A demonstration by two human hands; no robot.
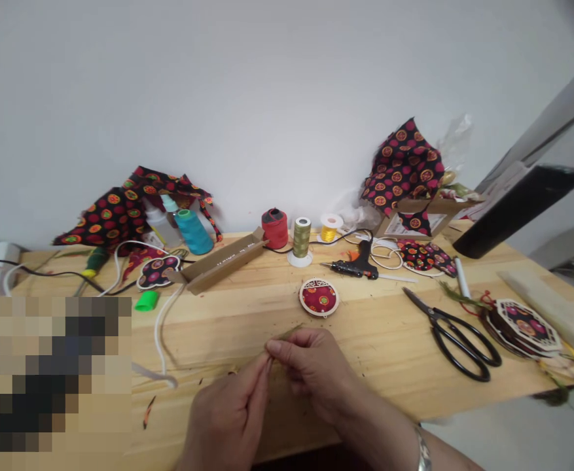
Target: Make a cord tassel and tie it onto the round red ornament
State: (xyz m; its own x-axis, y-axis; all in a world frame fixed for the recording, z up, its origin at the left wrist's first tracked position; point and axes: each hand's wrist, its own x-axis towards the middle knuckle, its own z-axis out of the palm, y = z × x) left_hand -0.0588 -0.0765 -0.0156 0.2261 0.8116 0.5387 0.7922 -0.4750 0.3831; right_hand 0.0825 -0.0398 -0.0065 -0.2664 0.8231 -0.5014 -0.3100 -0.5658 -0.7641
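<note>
R forearm [389, 428] is showing nearest, w/ a silver bracelet [423, 450] circling it. R hand [319, 369] is pinching a thin olive strand [284, 333] btwn thumb & index finger; L hand [232, 412] is meeting it tip to tip, fingers pressing together. Whether L is also gripping the strand, cannot tell: fingers are hiding it.

Strand appearance: dull green-brown, narrow, only a short length showing beyond the R thumb. Location: low over the wood table [389, 353], just front of the round ornament [319, 299], which is framing red patterned fabric in pale wood w/ fretwork along the top.

Markings: the cardboard tray [228, 261] is bearing pale lettering, too small to read. The white bottle [161, 226] is carrying a yellowish label, likewise illegible.

Edges: table's front edge is running under the hands & rising toward R. Bare wood w/ dark specks is lying btwn R hand & the black-handled scissors [432, 314]; more is extending L, to the white cord [160, 333]. Ornament is limiting fwd travel. Pixel blocks are masking the lower-L corner.
</note>
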